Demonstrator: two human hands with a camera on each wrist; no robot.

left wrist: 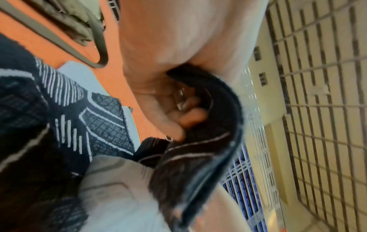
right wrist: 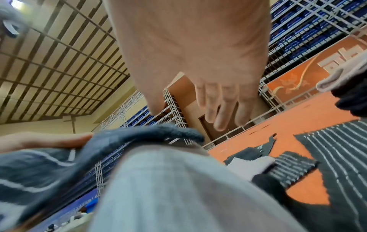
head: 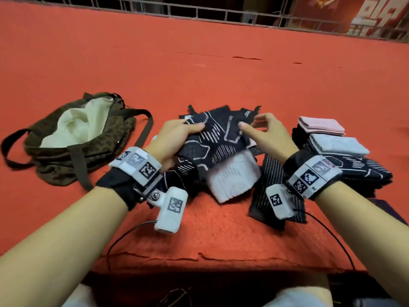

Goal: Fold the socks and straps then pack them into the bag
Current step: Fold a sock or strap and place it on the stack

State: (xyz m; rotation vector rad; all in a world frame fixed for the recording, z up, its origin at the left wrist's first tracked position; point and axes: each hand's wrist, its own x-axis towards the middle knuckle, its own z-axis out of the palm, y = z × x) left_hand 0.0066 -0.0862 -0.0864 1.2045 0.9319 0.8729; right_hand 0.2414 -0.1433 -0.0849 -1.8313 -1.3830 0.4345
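The person's left hand (head: 177,136) grips a dark sock with white line patterns (head: 212,138), thumb lying on top of the fabric and the other fingers curled underneath it; the left wrist view shows those fingers (left wrist: 190,116) tucked into the dark cloth. The right hand (head: 263,131) is at the sock's other side. Its thumb tip rests on the patterned fabric, while the remaining fingers (right wrist: 222,106) are loosely spread and slightly bent just beyond the sock's far edge; I cannot tell whether they touch it. The sock is raised a little above the pile between the two hands.

Directly beneath the fingers lies a white ribbed sock (head: 232,178), and under the right wrist a dark piece with thin white stripes (head: 276,180) lies flat on the red cloth surface (head: 199,63). More patterned dark pieces sit below the left palm.

Just outside the right hand's fingers stands a neat stack of folded items: a pink folded sock (head: 321,125) on top at the far side, a pale grey folded sock (head: 338,145) nearer, both resting on dark folded pieces (head: 365,171).

Well apart from the left hand's knuckles, on the outer side, the olive patterned bag (head: 73,138) lies on the red surface with its mouth open, showing a cream lining, its dark straps splayed around it. A metal railing (head: 221,12) runs along the far edge.
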